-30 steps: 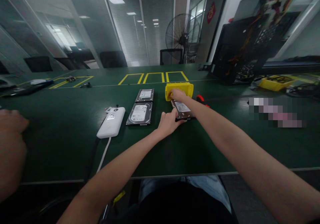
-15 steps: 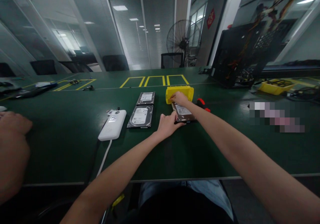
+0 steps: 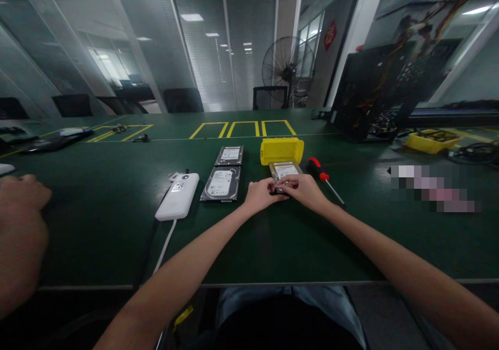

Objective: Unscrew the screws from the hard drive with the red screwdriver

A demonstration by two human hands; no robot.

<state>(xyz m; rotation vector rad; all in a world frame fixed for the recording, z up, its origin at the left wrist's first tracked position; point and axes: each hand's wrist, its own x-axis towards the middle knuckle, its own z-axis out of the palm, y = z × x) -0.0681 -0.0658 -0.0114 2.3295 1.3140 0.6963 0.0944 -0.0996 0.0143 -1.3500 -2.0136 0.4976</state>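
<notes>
A hard drive with a white label lies on the table against a yellow bin, which rests on its side. My left hand grips the drive's near left corner, thumb along the front edge. Over that same corner, my right hand has its fingertips pinched together; whatever is between them is too small or hidden to make out. Right of the drive lies a screwdriver with a red and black handle. To the left, two more hard drives lie end to end.
A white power bank with a white cable lies at left. Another person's hand rests at the far left. An open black computer case stands at back right, near a yellow tray of parts. Yellow tape outlines mark the far side.
My right hand has come back from inside the yellow bin to the drive's near corner. My left hand stays at the drive. The screwdriver now shows fully.
</notes>
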